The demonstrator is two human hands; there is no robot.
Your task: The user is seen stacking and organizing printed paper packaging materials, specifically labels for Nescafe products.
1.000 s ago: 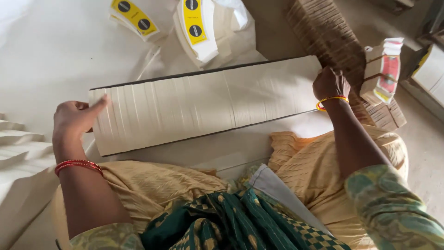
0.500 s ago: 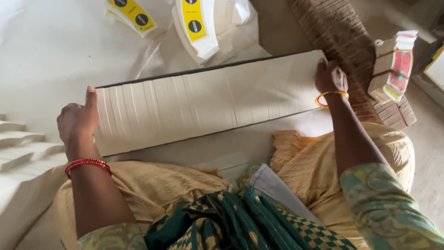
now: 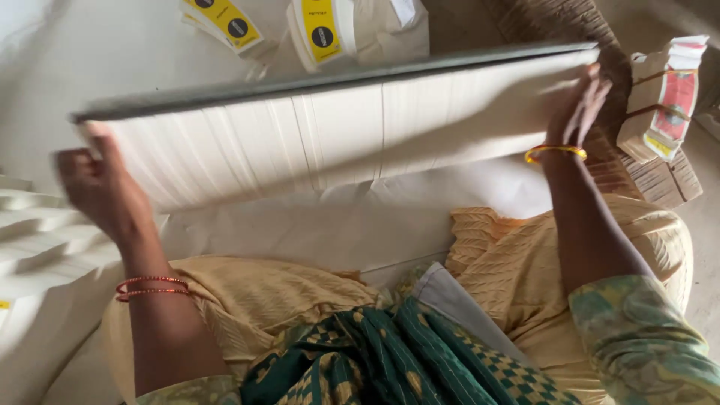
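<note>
Long stack: a long white row of flat paper pieces [image 3: 337, 135], packed edge to edge, runs across the upper half of the view from 9 o'clock to 2 o'clock, its dark top edge tilted up toward the camera.
Left hand: the left hand [image 3: 101, 191] presses against the row's end at 9 o'clock, fingers curled together on it; motion blur hides the exact grip.
Right hand: the right hand [image 3: 581, 105] is clamped on the far end at 2 o'clock, fingers spread over the end face, an orange bangle [image 3: 555, 152] on the wrist.
Left wrist: a red bangle [image 3: 150, 287] sits on the forearm at 7 o'clock.
Progress: judging from the tilt, the row is gathered and squeezed between both hands and seems partly raised off the white sheet; setting it down or tying it looks not yet done.
Done work nearby: a tied bundle with a red and white label [image 3: 664, 97] rests at 3 o'clock on brown stacks [image 3: 660, 180].
Waiting material: white stepped piles [image 3: 37, 240] lie at 8 o'clock; white packs with yellow labels [image 3: 322, 34] sit at 12 o'clock.
Surface: a white sheet [image 3: 337, 217] spread on the floor, in front of the seated person's lap.
Room: bare grey floor [image 3: 705, 225] shows at the right edge; little else of the room shows.
</note>
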